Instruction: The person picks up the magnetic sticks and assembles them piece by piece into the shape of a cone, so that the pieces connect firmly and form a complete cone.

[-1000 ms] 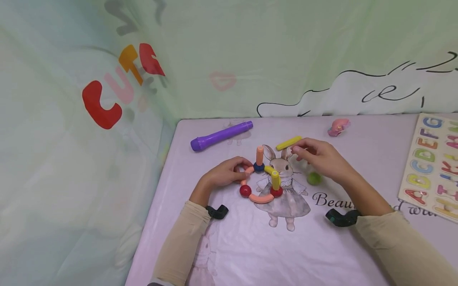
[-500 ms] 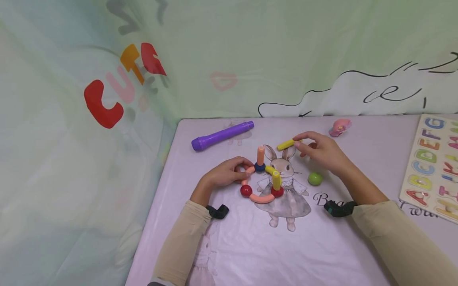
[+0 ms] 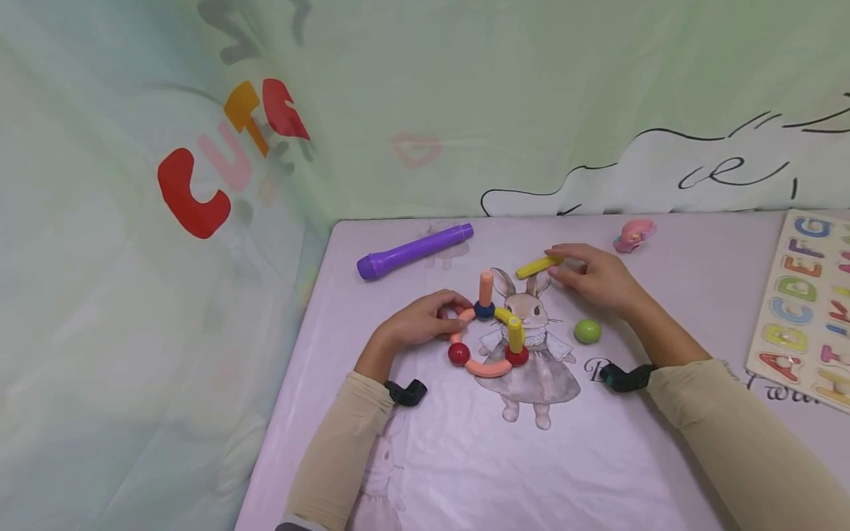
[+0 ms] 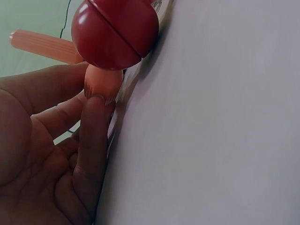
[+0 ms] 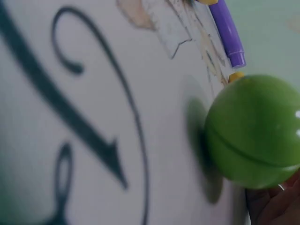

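In the head view, a ring of curved rods and balls lies on the table. Its red balls (image 3: 459, 354) sit at the front and a dark blue ball (image 3: 485, 309) at the back. An orange rod (image 3: 486, 289) stands up from the blue ball, a yellow rod (image 3: 515, 335) from the right red one. My left hand (image 3: 421, 321) grips the ring's left orange piece (image 4: 104, 83) between thumb and fingers. Behind the ring, my right hand (image 3: 594, 279) pinches the right end of a loose yellow stick (image 3: 535, 267); its fingertips partly cover that end.
A green ball (image 3: 587, 331) lies below my right wrist and fills much of the right wrist view. At the back are a purple microphone-shaped tube (image 3: 415, 251) and a small pink toy (image 3: 634, 234). An alphabet board (image 3: 800, 317) lies at the right. Curtains border the table.
My right hand has moved slightly back and its fingers have closed on the yellow stick's end. The left hand and the ring stay in place.
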The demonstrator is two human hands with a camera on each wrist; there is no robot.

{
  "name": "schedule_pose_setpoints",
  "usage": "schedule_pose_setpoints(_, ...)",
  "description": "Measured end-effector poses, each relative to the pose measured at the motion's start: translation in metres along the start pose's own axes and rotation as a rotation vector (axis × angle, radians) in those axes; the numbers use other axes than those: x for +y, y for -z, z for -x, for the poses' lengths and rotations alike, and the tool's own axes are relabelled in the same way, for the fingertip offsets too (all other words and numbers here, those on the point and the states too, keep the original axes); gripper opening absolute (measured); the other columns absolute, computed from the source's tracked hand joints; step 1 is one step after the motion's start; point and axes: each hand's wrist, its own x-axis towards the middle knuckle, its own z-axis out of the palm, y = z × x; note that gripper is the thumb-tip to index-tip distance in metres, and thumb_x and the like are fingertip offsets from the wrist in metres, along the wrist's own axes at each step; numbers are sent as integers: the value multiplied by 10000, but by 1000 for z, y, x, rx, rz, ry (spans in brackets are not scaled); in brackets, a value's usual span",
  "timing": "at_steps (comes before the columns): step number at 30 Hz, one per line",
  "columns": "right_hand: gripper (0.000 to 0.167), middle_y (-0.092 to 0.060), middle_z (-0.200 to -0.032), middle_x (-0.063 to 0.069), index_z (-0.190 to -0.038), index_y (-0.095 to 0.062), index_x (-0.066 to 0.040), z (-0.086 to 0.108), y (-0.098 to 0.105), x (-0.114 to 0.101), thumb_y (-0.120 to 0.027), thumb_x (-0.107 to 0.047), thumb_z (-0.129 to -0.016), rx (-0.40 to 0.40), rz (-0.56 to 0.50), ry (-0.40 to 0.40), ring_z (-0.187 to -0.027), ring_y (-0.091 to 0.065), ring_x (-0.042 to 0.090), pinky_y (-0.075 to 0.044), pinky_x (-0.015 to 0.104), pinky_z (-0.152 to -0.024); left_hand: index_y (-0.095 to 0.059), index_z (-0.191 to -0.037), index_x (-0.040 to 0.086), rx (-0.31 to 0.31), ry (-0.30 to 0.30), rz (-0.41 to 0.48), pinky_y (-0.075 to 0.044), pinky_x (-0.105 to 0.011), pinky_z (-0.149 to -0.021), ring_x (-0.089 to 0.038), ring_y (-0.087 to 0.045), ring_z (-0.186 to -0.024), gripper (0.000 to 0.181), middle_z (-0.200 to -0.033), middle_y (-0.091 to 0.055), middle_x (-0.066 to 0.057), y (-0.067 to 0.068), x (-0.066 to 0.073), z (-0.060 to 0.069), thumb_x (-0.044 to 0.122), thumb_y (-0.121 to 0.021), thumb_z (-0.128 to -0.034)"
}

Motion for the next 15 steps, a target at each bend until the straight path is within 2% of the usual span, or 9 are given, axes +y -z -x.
schedule_pose_setpoints(2, 464, -483, -1540, 179, -1426, -589, -128, -1, -1, 4, -639, -334, -1013, -3, 28, 1, -1348, -476, 426, -392, 644, -1082, -622, -1329, 218, -1, -1, 2, -430, -269, -735, -138, -506, -777, 366, -994, -611, 7, -1, 0, 0, 276, -683, -972)
schedule_pose_setpoints(5, 451, -527, -1497, 193, -1405, -613, -137, -2, -3, 7, -654, -336, -1002, -2, 55, -3, -1242, -524, 405, -426, 626, -1032, -621, -1331, 219, -1, -1, 3, -433, -274, -742, -141, -510, -783, 368, -1002, -615, 5, -1, 0, -1, 271, -681, -972)
schedule_pose_setpoints(8, 437, -569, -1442, 199, -1375, -639, -138, -4, -4, 9, -678, -333, -986, 12, 71, -7, -1099, -550, 364, -471, 534, -921, -624, -1326, 220, 1, 3, 3, -431, -273, -739, -143, -510, -782, 366, -988, -613, 4, 0, -1, 0, 281, -686, -970)
schedule_pose_setpoints(11, 412, -609, -1365, 200, -1336, -663, -133, -5, -6, 9, -698, -322, -971, 18, 78, -25, -1006, -539, 327, -458, 429, -817, -627, -1322, 219, 2, 5, 8, -428, -269, -734, -144, -509, -779, 364, -979, -611, 3, 0, -1, 0, 282, -690, -969)
schedule_pose_setpoints(15, 361, -669, -1249, 179, -1269, -695, -119, -5, -6, 8, -728, -289, -952, 16, 66, -53, -958, -535, 295, -427, 358, -770, -623, -1325, 207, -1, 6, 14, -434, -263, -731, -140, -512, -778, 362, -992, -612, 4, 0, 0, -1, 265, -684, -973)
